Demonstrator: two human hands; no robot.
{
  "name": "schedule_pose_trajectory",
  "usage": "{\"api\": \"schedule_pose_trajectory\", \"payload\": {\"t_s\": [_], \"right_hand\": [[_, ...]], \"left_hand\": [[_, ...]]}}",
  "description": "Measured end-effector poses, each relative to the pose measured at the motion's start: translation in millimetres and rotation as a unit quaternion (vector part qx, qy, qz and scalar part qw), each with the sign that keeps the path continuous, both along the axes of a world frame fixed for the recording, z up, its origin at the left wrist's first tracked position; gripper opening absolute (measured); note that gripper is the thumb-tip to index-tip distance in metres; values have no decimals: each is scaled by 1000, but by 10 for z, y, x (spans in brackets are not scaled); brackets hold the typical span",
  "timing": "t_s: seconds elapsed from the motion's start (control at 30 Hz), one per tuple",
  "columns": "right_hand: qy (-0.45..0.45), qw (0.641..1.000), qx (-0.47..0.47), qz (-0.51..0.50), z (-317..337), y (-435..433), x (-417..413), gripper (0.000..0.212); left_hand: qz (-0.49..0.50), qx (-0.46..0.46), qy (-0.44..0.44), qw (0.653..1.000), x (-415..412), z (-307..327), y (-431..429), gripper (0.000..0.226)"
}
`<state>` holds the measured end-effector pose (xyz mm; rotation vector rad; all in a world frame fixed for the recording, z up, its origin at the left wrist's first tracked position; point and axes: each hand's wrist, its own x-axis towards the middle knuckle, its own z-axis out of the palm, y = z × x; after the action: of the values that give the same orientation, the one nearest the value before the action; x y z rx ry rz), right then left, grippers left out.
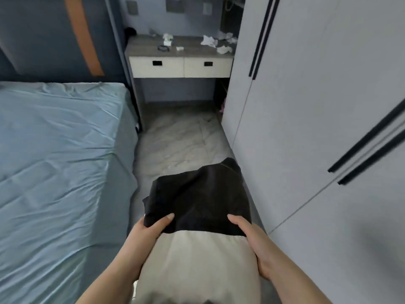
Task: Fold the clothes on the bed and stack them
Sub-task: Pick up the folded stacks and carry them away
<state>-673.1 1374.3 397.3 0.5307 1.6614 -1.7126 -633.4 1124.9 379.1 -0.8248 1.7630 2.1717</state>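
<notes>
A folded black garment lies on top of a folded beige garment, and I carry the two as one stack in front of me, above the floor beside the bed. My left hand grips the stack's left side, thumb on the black cloth. My right hand grips its right side the same way. The bed with its blue-grey sheet fills the left of the view, and no clothes show on the visible part of it.
A white wardrobe with black handles stands close on the right. Ahead is a small desk with two drawers and crumpled tissues on top. A narrow strip of grey tiled floor runs between bed and wardrobe.
</notes>
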Motion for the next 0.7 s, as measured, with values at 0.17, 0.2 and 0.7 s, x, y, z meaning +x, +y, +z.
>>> {"api": "schedule_pose_trajectory", "payload": {"t_s": [0.17, 0.2, 0.7], "right_hand": [[-8, 996, -33, 82, -48, -525, -1071, 54], [-10, 995, -33, 91, -65, -650, -1278, 54], [-17, 996, -15, 88, -99, -2470, -3870, 61]], "left_hand": [[82, -4, 1, 997, -662, -41, -456, 39], [96, -6, 1, 995, -810, -61, -560, 39], [112, -53, 10, 992, -3365, -118, -2331, 37]]}}
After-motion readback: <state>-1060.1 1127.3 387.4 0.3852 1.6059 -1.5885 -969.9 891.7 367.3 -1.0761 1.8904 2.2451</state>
